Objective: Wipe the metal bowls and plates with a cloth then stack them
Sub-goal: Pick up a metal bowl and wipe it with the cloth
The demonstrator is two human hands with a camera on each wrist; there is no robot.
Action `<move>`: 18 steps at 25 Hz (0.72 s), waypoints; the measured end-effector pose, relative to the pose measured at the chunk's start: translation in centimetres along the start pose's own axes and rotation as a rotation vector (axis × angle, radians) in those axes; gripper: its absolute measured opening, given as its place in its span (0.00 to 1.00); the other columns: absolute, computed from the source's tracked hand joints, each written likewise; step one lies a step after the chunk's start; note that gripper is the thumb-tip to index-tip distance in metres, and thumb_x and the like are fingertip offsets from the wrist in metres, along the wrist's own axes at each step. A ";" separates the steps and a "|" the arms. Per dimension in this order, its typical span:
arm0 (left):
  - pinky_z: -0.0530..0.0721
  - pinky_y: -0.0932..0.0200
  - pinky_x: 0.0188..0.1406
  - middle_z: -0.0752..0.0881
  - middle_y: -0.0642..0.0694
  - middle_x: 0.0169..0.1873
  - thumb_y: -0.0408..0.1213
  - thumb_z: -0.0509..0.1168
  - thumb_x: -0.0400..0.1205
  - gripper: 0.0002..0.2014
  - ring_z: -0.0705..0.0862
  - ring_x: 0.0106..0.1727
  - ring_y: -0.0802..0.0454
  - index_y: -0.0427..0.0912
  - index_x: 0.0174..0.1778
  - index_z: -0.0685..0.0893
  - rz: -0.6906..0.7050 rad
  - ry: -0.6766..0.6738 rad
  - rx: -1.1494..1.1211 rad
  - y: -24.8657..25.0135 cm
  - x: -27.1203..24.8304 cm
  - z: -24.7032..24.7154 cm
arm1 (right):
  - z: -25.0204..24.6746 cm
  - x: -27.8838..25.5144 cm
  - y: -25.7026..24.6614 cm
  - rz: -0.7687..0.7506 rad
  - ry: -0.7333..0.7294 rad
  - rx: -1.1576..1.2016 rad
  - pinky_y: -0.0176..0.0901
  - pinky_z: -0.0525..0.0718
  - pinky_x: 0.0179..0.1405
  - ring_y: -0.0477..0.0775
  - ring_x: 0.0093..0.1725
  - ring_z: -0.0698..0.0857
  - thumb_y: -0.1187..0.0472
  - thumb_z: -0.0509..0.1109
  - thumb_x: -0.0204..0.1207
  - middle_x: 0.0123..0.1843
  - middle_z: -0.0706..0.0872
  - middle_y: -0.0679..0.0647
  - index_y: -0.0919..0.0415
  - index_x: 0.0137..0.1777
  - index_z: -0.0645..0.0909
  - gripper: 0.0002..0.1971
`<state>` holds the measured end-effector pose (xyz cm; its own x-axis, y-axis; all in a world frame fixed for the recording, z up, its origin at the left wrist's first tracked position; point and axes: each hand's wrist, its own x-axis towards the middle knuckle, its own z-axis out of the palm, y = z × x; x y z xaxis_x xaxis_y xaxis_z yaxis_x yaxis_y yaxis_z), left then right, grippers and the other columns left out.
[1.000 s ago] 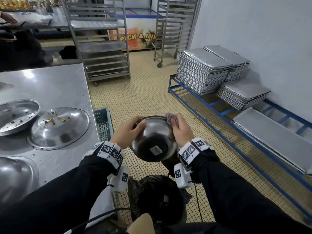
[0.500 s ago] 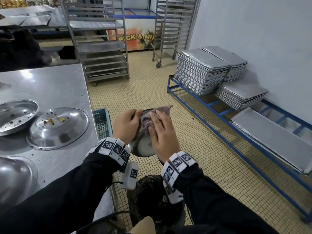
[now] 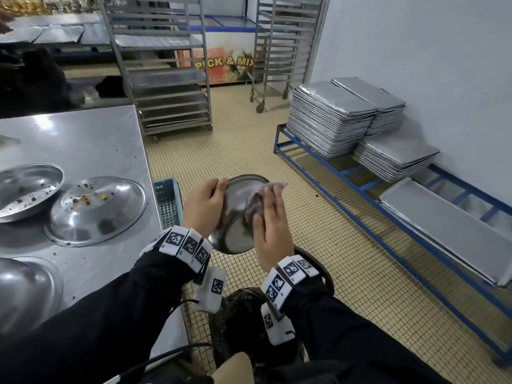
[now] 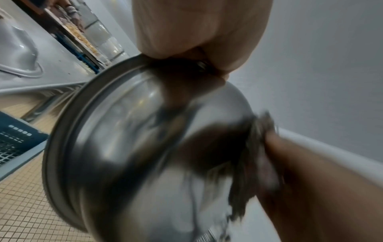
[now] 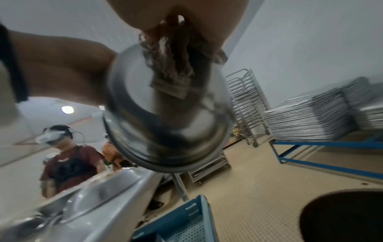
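I hold a metal bowl (image 3: pixel 235 234) tilted in the air, over a dark bin (image 3: pixel 249 314) on the floor. My left hand (image 3: pixel 203 206) grips its rim on the left, thumb on top. My right hand (image 3: pixel 271 223) holds a bunched greyish cloth (image 3: pixel 256 202) and presses it on the bowl's outer wall. In the left wrist view the bowl (image 4: pixel 145 147) is blurred, with the cloth (image 4: pixel 254 155) against its right side. The right wrist view shows the cloth (image 5: pixel 174 54) on the bowl (image 5: pixel 165 114), just above a sticker.
The steel table (image 3: pixel 83 139) on the left carries a dirty plate (image 3: pixel 97 209), a dirty bowl (image 3: pixel 25 189) and an upturned bowl (image 3: pixel 25 289). A blue crate (image 3: pixel 167 200) stands beside it. A blue rack with tray stacks (image 3: pixel 332 117) lines the right wall. Another person (image 5: pixel 68 155) stands behind.
The bowl's sticker-marked bottom faced me one second ago, the cloth at its rim. The bowl has since turned, and my right hand has slid the cloth across its outer wall.
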<state>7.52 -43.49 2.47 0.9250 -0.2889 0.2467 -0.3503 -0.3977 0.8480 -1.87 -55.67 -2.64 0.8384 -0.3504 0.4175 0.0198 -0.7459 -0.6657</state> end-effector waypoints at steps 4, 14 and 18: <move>0.74 0.62 0.24 0.79 0.51 0.23 0.49 0.59 0.87 0.17 0.75 0.23 0.58 0.49 0.32 0.78 0.088 -0.031 0.038 1.1 -0.5 1.0 | -0.1 2.8 -2.1 0.033 0.201 -0.035 0.57 0.67 0.77 0.56 0.81 0.58 0.47 0.52 0.83 0.82 0.60 0.57 0.59 0.79 0.62 0.27; 0.82 0.56 0.39 0.87 0.45 0.36 0.53 0.60 0.84 0.17 0.85 0.37 0.49 0.43 0.45 0.85 -0.200 -0.003 -0.332 -2.6 0.1 -0.6 | -3.0 1.5 2.1 0.648 0.084 0.595 0.46 0.83 0.42 0.49 0.47 0.84 0.43 0.54 0.83 0.55 0.84 0.50 0.49 0.63 0.73 0.16; 0.78 0.64 0.42 0.84 0.50 0.45 0.41 0.57 0.88 0.09 0.83 0.44 0.55 0.46 0.59 0.80 -0.108 -0.142 -0.167 -3.7 -0.4 -0.8 | -4.0 2.9 2.2 0.465 0.014 0.323 0.35 0.76 0.35 0.45 0.45 0.82 0.50 0.55 0.85 0.48 0.82 0.45 0.53 0.59 0.73 0.11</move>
<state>8.57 -41.23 -0.36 0.9216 -0.3770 0.0920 -0.2105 -0.2864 0.9347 -1.61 -60.61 -0.46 0.7915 -0.6098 0.0420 -0.1820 -0.3007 -0.9362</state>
